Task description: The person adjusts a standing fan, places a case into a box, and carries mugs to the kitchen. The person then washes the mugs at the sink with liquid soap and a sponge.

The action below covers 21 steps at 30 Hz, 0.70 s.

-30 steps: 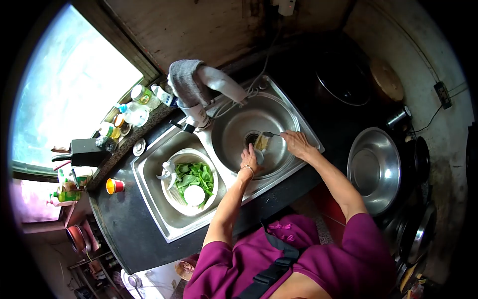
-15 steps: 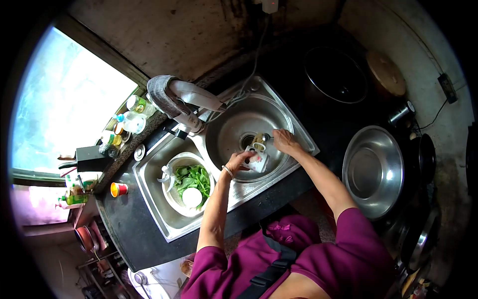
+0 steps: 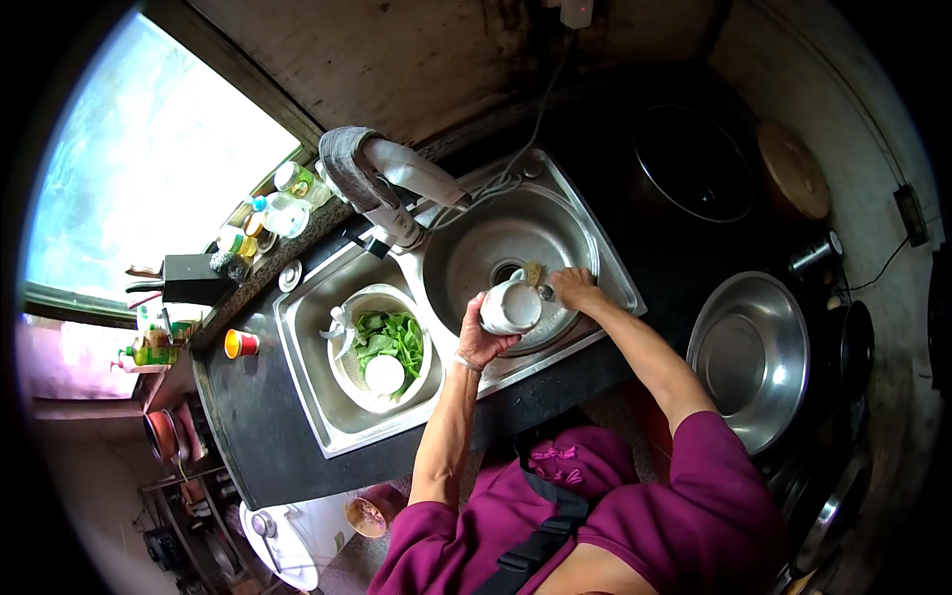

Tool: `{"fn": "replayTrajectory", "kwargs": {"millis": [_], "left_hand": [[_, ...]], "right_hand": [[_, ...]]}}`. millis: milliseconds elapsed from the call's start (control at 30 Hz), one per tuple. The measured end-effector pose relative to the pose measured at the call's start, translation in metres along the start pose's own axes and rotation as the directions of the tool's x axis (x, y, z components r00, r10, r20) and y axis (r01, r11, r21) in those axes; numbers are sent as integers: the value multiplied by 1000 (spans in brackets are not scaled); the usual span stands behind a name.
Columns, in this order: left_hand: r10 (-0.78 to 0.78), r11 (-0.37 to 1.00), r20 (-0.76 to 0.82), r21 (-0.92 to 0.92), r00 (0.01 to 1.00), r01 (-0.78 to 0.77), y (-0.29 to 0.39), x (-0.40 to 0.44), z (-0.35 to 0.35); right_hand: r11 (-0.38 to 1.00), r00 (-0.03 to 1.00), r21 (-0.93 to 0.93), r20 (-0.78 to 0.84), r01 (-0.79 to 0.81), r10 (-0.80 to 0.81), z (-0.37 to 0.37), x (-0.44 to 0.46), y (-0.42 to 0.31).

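In my left hand (image 3: 478, 337) is a white mug (image 3: 512, 307), tipped over the round sink basin (image 3: 466, 248) with its base turned towards me. My right hand (image 3: 575, 289) is closed on a small metal spoon (image 3: 545, 293), whose bowl shows beside the mug. Yellowish-brown matter (image 3: 534, 272) sits close to the drain (image 3: 508, 273). The inside of the mug is hidden from me.
A strainer basket (image 3: 347, 372) with leafy greens (image 3: 392, 342) and a white round item (image 3: 384, 375) stands in the left basin. The faucet (image 3: 397, 226) rises behind. A large metal bowl (image 3: 749, 362) lies right, an orange cup (image 3: 240, 343) left.
My left hand has turned the mug further over, so its base now shows. The yellowish-brown matter is now apart from the mug, near the drain. My view has shifted slightly.
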<state>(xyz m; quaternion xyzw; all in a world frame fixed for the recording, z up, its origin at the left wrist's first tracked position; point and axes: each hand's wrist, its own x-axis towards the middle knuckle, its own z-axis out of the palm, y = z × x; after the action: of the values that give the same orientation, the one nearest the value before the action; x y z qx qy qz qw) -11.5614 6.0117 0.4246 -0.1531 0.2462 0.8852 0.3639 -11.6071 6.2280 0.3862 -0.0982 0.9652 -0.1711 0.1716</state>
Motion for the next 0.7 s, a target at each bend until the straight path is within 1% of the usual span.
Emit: {"fn": "replayTrajectory", "kwargs": {"millis": [33, 67, 100, 133, 167, 200, 233, 267, 300, 333, 367, 400, 433, 467, 500, 533, 567, 600, 633, 667, 700], "left_hand": [[3, 999, 55, 51, 998, -5, 4, 1, -12], [79, 992, -53, 99, 995, -74, 3, 1, -8], [186, 922, -151, 368, 971, -120, 4, -8, 6], [311, 782, -214, 612, 926, -121, 6, -17, 18], [373, 568, -98, 811, 923, -143, 9, -19, 20], [404, 378, -142, 925, 904, -24, 8, -22, 24], [490, 141, -68, 990, 869, -2, 4, -27, 29], [552, -103, 25, 994, 833, 39, 1, -34, 42], [537, -75, 20, 997, 844, 24, -1, -38, 51], [565, -150, 97, 989, 820, -14, -5, -40, 48], [583, -176, 135, 984, 802, -38, -8, -45, 49], [598, -201, 173, 978, 783, -63, -9, -50, 51], [599, -201, 174, 977, 782, -63, -10, -56, 52], [613, -141, 143, 987, 777, -70, -10, -63, 52], [625, -81, 111, 994, 773, -77, -9, -70, 53], [623, -81, 112, 994, 775, -78, -8, -78, 53], [644, -76, 103, 995, 758, -71, -6, -86, 52], [663, -68, 92, 996, 743, -63, -4, -95, 51], [692, -102, 100, 994, 715, -41, -3, -102, 49], [690, -85, 69, 996, 720, -14, 2, -109, 53], [711, -133, 103, 991, 696, -10, 4, -115, 54]], "right_hand": [[996, 994, -41, 78, -75, 78, -8, 3, -3], [986, 976, -88, 153, -145, 157, -22, 2, -9], [988, 986, -84, 90, -133, 140, -36, -2, -14], [988, 987, -84, 91, -126, 134, -43, -1, -15], [988, 988, -21, 10, -151, 152, -49, 1, -13], [984, 982, 43, -71, -170, 173, -52, 2, -10], [984, 948, 132, -279, -120, 154, -39, 10, -2], [985, 949, 131, -278, -114, 146, -29, 15, 0], [963, 929, 269, -350, -20, 117, -17, 19, 2], [915, 900, 394, -423, 83, 101, -5, 24, 3], [856, 908, 500, -408, 135, 95, 24, 36, 9], [855, 908, 500, -408, 137, 93, 31, 35, 6], [754, 984, 657, -123, -15, 127, 39, 32, 2], [633, 979, 746, 172, -204, 112, 42, 29, 0], [634, 979, 746, 172, -204, 113, 44, 27, -1], [777, 953, 582, 292, -241, 77, 46, 25, -1], [887, 908, 393, 414, -245, 67, 49, 22, -2], [884, 906, 394, 418, -252, 72, 42, 17, -9], [979, 894, 128, 439, -158, 87, 34, 15, -16], [988, 884, -150, 455, -42, 107, 28, 13, -22], [987, 884, -154, 454, -42, 109, 30, 12, -21]]}}
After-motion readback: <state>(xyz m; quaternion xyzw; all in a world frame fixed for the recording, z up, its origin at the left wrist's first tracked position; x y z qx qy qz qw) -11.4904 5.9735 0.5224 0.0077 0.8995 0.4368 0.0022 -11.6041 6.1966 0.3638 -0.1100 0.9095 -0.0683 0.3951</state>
